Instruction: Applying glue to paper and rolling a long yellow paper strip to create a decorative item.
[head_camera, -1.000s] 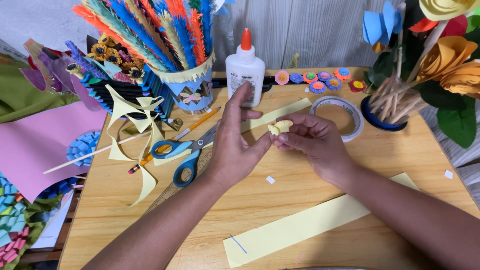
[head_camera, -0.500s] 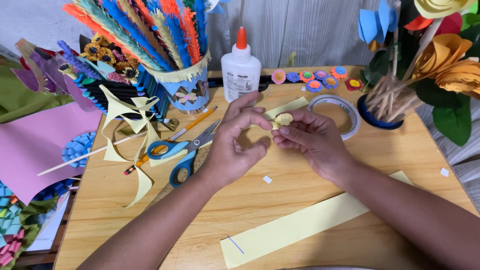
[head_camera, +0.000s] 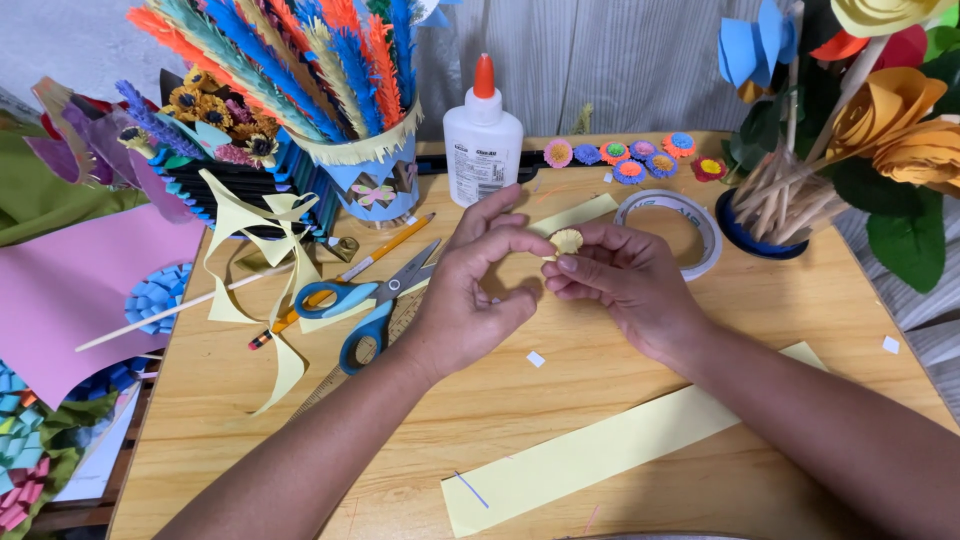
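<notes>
A small rolled yellow paper flower (head_camera: 566, 240) sits pinched between the fingertips of both hands above the wooden table (head_camera: 640, 400). My right hand (head_camera: 625, 285) holds it from below and behind with thumb and fingers. My left hand (head_camera: 470, 295) curls toward it, index finger and thumb touching its left side. A long pale yellow paper strip (head_camera: 610, 445) lies on the table in front of my forearms.
Blue-handled scissors (head_camera: 365, 305), a pencil (head_camera: 355, 270) and a thin wooden stick (head_camera: 170, 312) lie left of my hands. A white glue bottle (head_camera: 482, 150) with an orange cap stands behind. A tape roll (head_camera: 680, 225), small paper flowers (head_camera: 630, 155), a cup of paper feathers (head_camera: 375, 170) and a paper bouquet (head_camera: 880, 110) surround them.
My left fingers have closed in from spread to pinching the yellow roll. The roll now looks tighter and rounder between both hands.
</notes>
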